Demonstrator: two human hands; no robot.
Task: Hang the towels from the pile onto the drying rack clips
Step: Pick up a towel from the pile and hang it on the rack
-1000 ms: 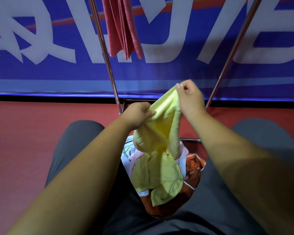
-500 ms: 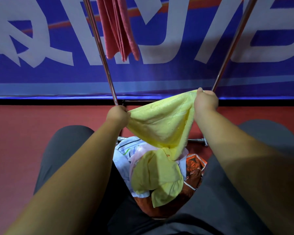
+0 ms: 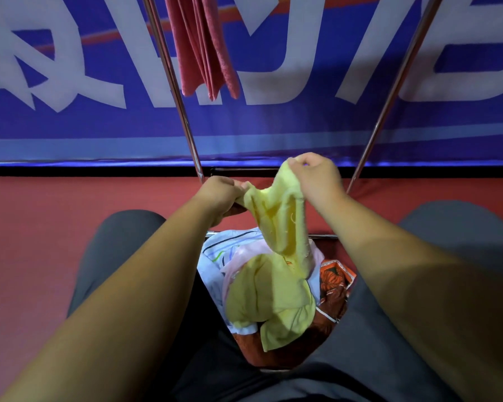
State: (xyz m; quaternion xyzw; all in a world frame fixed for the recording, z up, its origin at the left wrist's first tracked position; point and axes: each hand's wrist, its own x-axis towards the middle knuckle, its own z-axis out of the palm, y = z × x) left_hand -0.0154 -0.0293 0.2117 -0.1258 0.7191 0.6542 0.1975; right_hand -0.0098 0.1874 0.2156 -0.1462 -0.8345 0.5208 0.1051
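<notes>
While gripping the yellow towel tight in curled left hand and right hand, bunched, trailing down to the pile: might clip a fold, not an edge, or drop it through a slack pinch.

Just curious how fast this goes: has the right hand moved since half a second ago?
Yes. The right hand has drawn inward, away from the rack's right pole, bunching the yellow towel.

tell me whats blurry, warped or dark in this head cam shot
Head view: the right hand and the held yellow towel look slightly motion-blurred; the wide-angle lens splays the rack poles outward and swells the forearms; the lower corners fall into shadow.
</notes>
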